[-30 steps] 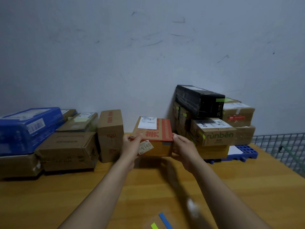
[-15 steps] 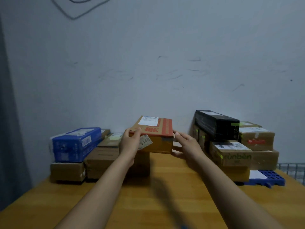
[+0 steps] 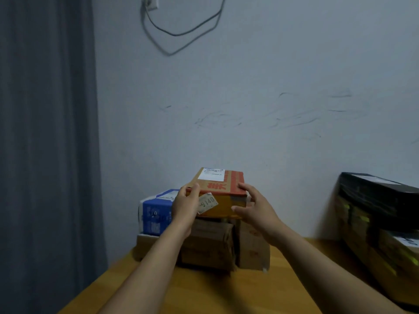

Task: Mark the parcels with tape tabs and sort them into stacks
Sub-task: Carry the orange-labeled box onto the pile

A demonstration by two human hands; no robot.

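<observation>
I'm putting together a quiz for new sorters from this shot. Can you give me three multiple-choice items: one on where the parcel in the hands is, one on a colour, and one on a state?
1. Where is the red-printed parcel?
A. Over the brown cardboard boxes
B. Inside a drawer
C. On the floor

2. What colour is the box just left of it?
A. Green
B. Blue
C. Pink

3. What is the left hand doing?
A. Holding scissors
B. Hanging empty
C. Gripping the parcel

Answers:
1 A: the brown boxes are directly beneath it.
2 B: the blue box shows just beyond the left hand.
3 C: the hand wraps the parcel's near left corner, thumb on top.
</observation>
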